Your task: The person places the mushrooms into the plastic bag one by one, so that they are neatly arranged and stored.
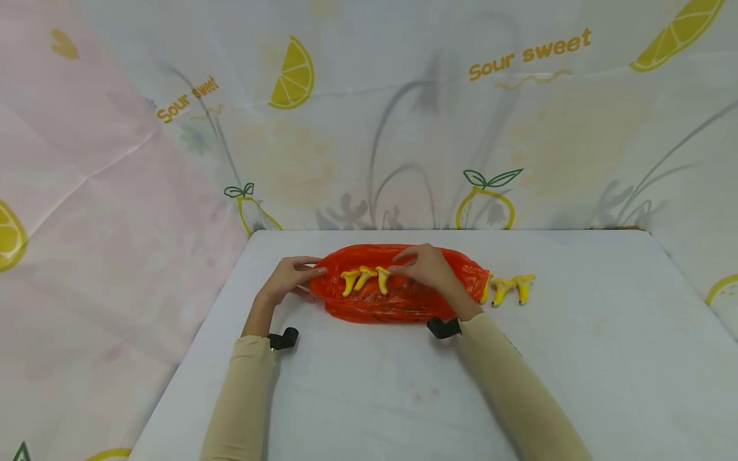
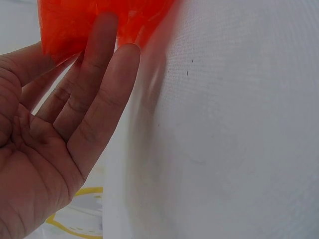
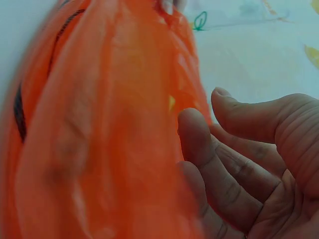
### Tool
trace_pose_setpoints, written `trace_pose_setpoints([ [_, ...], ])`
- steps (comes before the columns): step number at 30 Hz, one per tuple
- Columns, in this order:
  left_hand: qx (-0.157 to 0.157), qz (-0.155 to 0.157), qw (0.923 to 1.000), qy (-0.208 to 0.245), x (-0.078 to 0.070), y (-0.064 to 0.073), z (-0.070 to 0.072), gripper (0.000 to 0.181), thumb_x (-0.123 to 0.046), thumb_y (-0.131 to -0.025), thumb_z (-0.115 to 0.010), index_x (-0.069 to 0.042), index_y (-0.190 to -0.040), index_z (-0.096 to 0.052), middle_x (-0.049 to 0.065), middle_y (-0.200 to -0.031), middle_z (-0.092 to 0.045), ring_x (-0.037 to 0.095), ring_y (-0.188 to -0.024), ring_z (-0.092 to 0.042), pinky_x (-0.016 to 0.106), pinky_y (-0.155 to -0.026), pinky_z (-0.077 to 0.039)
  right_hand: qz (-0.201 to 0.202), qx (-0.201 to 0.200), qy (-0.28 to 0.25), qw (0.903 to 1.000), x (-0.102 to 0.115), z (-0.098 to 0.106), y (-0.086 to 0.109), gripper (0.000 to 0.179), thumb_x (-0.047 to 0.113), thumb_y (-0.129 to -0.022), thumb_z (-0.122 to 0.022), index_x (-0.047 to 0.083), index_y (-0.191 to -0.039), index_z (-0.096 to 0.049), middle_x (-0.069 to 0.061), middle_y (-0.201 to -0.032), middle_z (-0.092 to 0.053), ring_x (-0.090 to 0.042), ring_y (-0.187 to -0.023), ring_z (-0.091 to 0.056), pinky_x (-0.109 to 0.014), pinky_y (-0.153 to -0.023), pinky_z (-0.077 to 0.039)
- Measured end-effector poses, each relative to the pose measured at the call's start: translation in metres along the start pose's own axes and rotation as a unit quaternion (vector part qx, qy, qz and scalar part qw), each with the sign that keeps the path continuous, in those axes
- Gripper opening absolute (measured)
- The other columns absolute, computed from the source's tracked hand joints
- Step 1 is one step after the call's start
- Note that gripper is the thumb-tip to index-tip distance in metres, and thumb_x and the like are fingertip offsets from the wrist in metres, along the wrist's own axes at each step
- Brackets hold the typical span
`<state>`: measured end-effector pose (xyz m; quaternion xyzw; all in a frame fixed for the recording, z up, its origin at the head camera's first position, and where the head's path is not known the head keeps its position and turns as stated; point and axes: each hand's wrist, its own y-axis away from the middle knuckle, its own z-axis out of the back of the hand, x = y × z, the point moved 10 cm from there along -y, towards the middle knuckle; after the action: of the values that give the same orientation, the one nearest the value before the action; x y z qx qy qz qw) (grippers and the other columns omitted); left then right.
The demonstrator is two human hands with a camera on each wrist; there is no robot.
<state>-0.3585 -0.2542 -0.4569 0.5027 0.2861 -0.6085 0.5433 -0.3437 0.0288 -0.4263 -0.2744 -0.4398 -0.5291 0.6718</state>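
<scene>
A red plastic bag (image 1: 403, 308) lies stretched sideways across the table, its film creased. My left hand (image 1: 286, 278) pinches the bag's left end; in the left wrist view the red film (image 2: 70, 25) sits between thumb and fingers. Three yellow chanterelle-like mushrooms (image 1: 366, 278) show in a row in the bag's middle. Over the right half of the bag is my right hand (image 1: 429, 267), its fingertips close by the rightmost of these mushrooms. In the right wrist view its thumb (image 3: 244, 117) and fingers stand apart with nothing between them.
Three more yellow mushrooms (image 1: 503, 291) lie just off the bag's right end, one partly covered by it. The white table (image 1: 369, 397) ends at a printed cloth backdrop (image 1: 357, 147). A small black camera is strapped at each wrist.
</scene>
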Motion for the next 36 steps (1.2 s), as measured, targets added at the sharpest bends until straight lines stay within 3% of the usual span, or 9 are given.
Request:
trace_pose_setpoints([
  [3, 0.004, -0.001, 1.0000, 0.000, -0.003, 0.002, -0.001, 0.051, -0.025, -0.092, -0.072, 0.002, -0.133, -0.059, 0.017, -0.104, -0.072, 0.027, -0.076, -0.073, 0.045, -0.064, -0.060, 0.019, -0.005, -0.007, 0.9998, 0.005, 0.011, 0.005, 0.034, 0.023, -0.089, -0.076, 0.004, -0.115, -0.070, -0.017, -0.092, -0.073, -0.031, -0.066, -0.071, -0.044, -0.064, -0.060],
  [9, 0.020, 0.000, 0.9998, 0.005, -0.023, 0.015, -0.006, 0.045, -0.014, -0.095, -0.067, 0.007, -0.134, -0.056, 0.017, -0.101, -0.072, 0.027, -0.076, -0.073, 0.050, -0.068, -0.059, 0.026, -0.014, -0.032, 0.9990, 0.003, 0.038, 0.014, 0.037, 0.027, -0.088, -0.077, 0.004, -0.116, -0.071, -0.018, -0.095, -0.074, -0.039, -0.071, -0.071, -0.050, -0.067, -0.060],
  [17, 0.010, 0.005, 0.9999, 0.005, 0.001, 0.000, 0.001, 0.049, -0.021, -0.094, -0.069, 0.002, -0.136, -0.057, 0.015, -0.103, -0.072, 0.026, -0.077, -0.074, 0.049, -0.066, -0.059, 0.031, -0.025, -0.046, 0.9981, 0.001, 0.072, 0.033, 0.040, 0.031, -0.087, -0.077, 0.005, -0.117, -0.070, -0.021, -0.101, -0.072, -0.040, -0.075, -0.070, -0.046, -0.065, -0.061],
  [25, 0.003, -0.004, 1.0000, -0.002, -0.002, 0.001, 0.001, 0.052, -0.027, -0.092, -0.072, 0.001, -0.134, -0.059, 0.016, -0.104, -0.072, 0.028, -0.077, -0.073, 0.045, -0.064, -0.060, 0.014, -0.043, -0.038, 0.9982, -0.013, 0.107, 0.052, 0.046, 0.034, -0.087, -0.077, 0.003, -0.121, -0.068, -0.020, -0.105, -0.071, -0.034, -0.076, -0.072, -0.037, -0.068, -0.061],
  [36, -0.001, 0.001, 0.9999, -0.013, -0.003, 0.004, 0.001, 0.053, -0.029, -0.092, -0.072, 0.000, -0.134, -0.059, 0.017, -0.105, -0.072, 0.029, -0.079, -0.073, 0.043, -0.065, -0.060, -0.017, -0.042, -0.008, 0.9990, -0.040, 0.135, 0.073, 0.056, 0.037, -0.090, -0.074, -0.002, -0.128, -0.061, -0.020, -0.106, -0.071, -0.028, -0.077, -0.072, -0.045, -0.070, -0.061],
])
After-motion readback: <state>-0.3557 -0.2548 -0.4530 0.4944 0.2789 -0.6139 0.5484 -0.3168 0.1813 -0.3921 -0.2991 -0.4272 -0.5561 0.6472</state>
